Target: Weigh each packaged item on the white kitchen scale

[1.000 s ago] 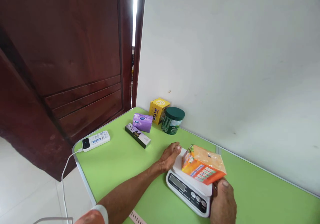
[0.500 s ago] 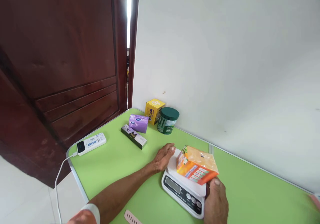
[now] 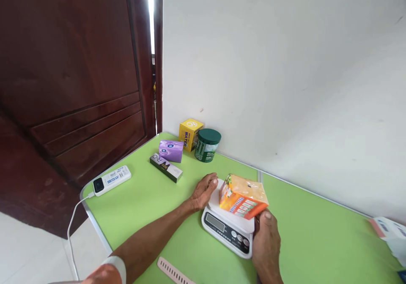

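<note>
A white digital kitchen scale (image 3: 226, 236) with a dark display panel lies on the green table. On its weighing plate rests an orange plastic-wrapped pack (image 3: 243, 197), apparently tissues. My left hand (image 3: 204, 192) holds the scale's far left side, thumb on top and fingers close together. Along the right side my right hand (image 3: 267, 241) grips the scale, its thumb by the pack's lower right corner. Its other fingers are mostly hidden. The display shows no digits that I can read.
Near the wall stand a yellow box (image 3: 189, 135), a green lidded jar (image 3: 207, 146), a purple pack (image 3: 171, 151) and a slim black-and-white box (image 3: 165, 168). A cabled white power bank (image 3: 112, 180) lies left. A pink strap (image 3: 174, 271) is in front; a blurred white-red item (image 3: 388, 231) sits right.
The view has shifted slightly right and down, bringing more of the white-red item and the strap into sight. Both hands remain at the scale, with the orange pack still on it.
</note>
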Action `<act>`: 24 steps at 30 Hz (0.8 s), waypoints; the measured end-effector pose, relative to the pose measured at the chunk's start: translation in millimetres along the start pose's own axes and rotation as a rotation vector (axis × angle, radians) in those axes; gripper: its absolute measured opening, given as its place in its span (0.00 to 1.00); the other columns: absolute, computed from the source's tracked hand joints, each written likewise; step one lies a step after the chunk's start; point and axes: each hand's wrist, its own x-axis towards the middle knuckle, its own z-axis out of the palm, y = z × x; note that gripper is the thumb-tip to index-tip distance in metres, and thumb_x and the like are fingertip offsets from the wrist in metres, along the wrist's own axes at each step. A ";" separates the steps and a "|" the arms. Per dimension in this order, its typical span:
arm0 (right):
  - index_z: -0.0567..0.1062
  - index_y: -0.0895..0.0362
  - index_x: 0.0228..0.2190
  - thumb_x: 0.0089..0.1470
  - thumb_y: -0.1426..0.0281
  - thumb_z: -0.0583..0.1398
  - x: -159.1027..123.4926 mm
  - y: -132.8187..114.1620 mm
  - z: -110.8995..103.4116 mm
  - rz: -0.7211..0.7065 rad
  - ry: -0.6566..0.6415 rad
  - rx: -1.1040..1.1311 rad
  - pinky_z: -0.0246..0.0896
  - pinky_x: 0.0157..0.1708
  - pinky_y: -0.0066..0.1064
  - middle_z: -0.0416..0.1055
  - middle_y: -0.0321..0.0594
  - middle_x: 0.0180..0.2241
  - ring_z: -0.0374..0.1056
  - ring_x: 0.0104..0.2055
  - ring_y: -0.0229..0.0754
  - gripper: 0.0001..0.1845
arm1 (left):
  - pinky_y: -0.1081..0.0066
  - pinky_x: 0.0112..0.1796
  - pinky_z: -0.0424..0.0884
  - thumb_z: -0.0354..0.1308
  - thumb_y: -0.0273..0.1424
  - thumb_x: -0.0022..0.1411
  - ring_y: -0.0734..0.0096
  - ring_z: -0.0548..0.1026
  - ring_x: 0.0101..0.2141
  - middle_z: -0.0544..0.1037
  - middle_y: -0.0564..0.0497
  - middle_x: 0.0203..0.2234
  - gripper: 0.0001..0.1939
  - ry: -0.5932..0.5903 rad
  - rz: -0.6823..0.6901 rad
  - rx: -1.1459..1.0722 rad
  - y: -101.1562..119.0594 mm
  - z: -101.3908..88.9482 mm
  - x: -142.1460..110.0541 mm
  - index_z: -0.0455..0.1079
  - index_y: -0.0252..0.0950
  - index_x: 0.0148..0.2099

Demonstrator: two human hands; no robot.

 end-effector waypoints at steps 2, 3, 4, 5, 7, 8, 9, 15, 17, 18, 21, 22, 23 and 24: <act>0.77 0.52 0.47 0.64 0.29 0.47 1.1 2.2 -0.2 -0.002 -0.005 0.001 0.61 0.59 0.56 0.77 0.51 0.52 0.70 0.57 0.65 0.43 | 0.47 0.75 0.64 0.43 0.63 0.77 0.45 0.72 0.72 0.74 0.32 0.71 0.46 0.006 0.002 -0.002 -3.2 0.6 0.5 0.66 0.31 0.76; 0.77 0.51 0.46 0.64 0.29 0.48 1.7 3.7 -0.1 -0.001 -0.005 0.007 0.61 0.59 0.57 0.77 0.51 0.53 0.70 0.57 0.66 0.42 | 0.47 0.75 0.64 0.43 0.63 0.77 0.45 0.72 0.72 0.75 0.32 0.71 0.46 0.010 0.003 -0.002 -5.2 0.9 1.0 0.67 0.31 0.76; 0.77 0.51 0.46 0.63 0.29 0.48 2.4 5.4 0.1 -0.001 -0.002 0.017 0.62 0.59 0.57 0.78 0.51 0.53 0.70 0.57 0.66 0.42 | 0.48 0.75 0.64 0.44 0.63 0.77 0.45 0.72 0.72 0.75 0.33 0.71 0.45 0.014 0.005 -0.005 -7.5 1.3 1.7 0.67 0.32 0.75; 0.77 0.51 0.45 0.63 0.29 0.49 2.8 7.0 0.5 -0.002 0.002 0.030 0.62 0.59 0.57 0.78 0.51 0.54 0.70 0.58 0.67 0.41 | 0.48 0.75 0.64 0.44 0.63 0.77 0.46 0.72 0.72 0.75 0.34 0.71 0.45 0.017 0.008 -0.008 -9.7 1.6 2.4 0.68 0.33 0.75; 0.78 0.50 0.46 0.63 0.30 0.51 2.9 9.8 1.8 -0.006 0.014 0.063 0.62 0.60 0.58 0.78 0.50 0.54 0.70 0.59 0.67 0.39 | 0.48 0.75 0.64 0.44 0.63 0.77 0.47 0.72 0.72 0.75 0.34 0.72 0.44 0.023 0.015 -0.019 -13.5 2.0 4.0 0.69 0.33 0.74; 0.78 0.50 0.46 0.64 0.31 0.51 2.6 10.7 2.6 -0.012 0.016 0.083 0.62 0.60 0.58 0.78 0.50 0.54 0.70 0.59 0.67 0.38 | 0.48 0.75 0.64 0.44 0.63 0.77 0.47 0.72 0.72 0.75 0.34 0.72 0.44 0.024 0.017 -0.025 -15.0 2.0 4.8 0.69 0.33 0.74; 0.78 0.50 0.47 0.64 0.32 0.52 2.0 11.3 3.5 -0.020 0.015 0.104 0.62 0.59 0.58 0.79 0.49 0.54 0.71 0.59 0.67 0.37 | 0.48 0.75 0.64 0.45 0.63 0.77 0.46 0.73 0.72 0.75 0.34 0.71 0.44 0.025 0.017 -0.028 -16.0 1.8 5.5 0.69 0.33 0.74; 0.79 0.50 0.49 0.65 0.34 0.55 -2.0 10.2 8.5 -0.029 0.029 0.204 0.65 0.58 0.54 0.80 0.48 0.53 0.73 0.57 0.63 0.35 | 0.47 0.75 0.64 0.46 0.65 0.75 0.46 0.73 0.71 0.77 0.36 0.70 0.43 0.031 0.033 -0.033 -16.7 -1.3 8.7 0.73 0.36 0.70; 0.79 0.51 0.50 0.65 0.34 0.55 -2.9 9.7 9.2 -0.026 0.019 0.227 0.65 0.58 0.53 0.80 0.49 0.53 0.73 0.57 0.61 0.36 | 0.47 0.75 0.63 0.46 0.67 0.74 0.45 0.73 0.71 0.77 0.35 0.70 0.44 0.025 0.031 -0.034 -15.5 -2.9 8.9 0.73 0.36 0.70; 0.79 0.51 0.50 0.65 0.33 0.54 -3.3 9.5 9.3 -0.029 0.011 0.235 0.65 0.59 0.53 0.80 0.49 0.54 0.73 0.57 0.61 0.37 | 0.46 0.75 0.63 0.46 0.67 0.74 0.44 0.72 0.72 0.76 0.35 0.70 0.45 0.021 0.029 -0.030 -14.7 -3.7 8.7 0.74 0.36 0.69; 0.79 0.52 0.51 0.65 0.33 0.54 -4.3 8.8 9.0 -0.043 -0.009 0.250 0.65 0.60 0.51 0.79 0.49 0.55 0.73 0.58 0.59 0.38 | 0.46 0.75 0.62 0.45 0.69 0.73 0.43 0.71 0.72 0.75 0.34 0.71 0.47 0.004 0.025 -0.022 -12.4 -5.6 8.0 0.74 0.36 0.70; 0.79 0.52 0.52 0.65 0.33 0.54 -4.7 8.3 8.9 -0.041 -0.015 0.252 0.65 0.60 0.51 0.79 0.49 0.56 0.73 0.58 0.58 0.39 | 0.45 0.75 0.62 0.45 0.70 0.72 0.43 0.72 0.72 0.76 0.34 0.71 0.48 0.002 0.025 -0.023 -12.0 -6.0 8.0 0.74 0.36 0.70; 0.78 0.52 0.54 0.66 0.33 0.54 -5.0 7.5 8.7 -0.036 -0.019 0.254 0.65 0.60 0.50 0.79 0.49 0.57 0.73 0.59 0.58 0.39 | 0.45 0.75 0.63 0.45 0.70 0.72 0.42 0.72 0.72 0.76 0.34 0.70 0.48 0.003 0.025 -0.025 -11.8 -6.3 8.1 0.74 0.36 0.70; 0.78 0.53 0.55 0.66 0.33 0.54 -5.4 6.5 8.7 -0.029 -0.019 0.255 0.66 0.60 0.49 0.79 0.49 0.57 0.73 0.59 0.58 0.40 | 0.45 0.75 0.63 0.45 0.71 0.71 0.42 0.72 0.72 0.77 0.34 0.70 0.49 0.007 0.028 -0.027 -12.1 -6.4 8.5 0.74 0.36 0.69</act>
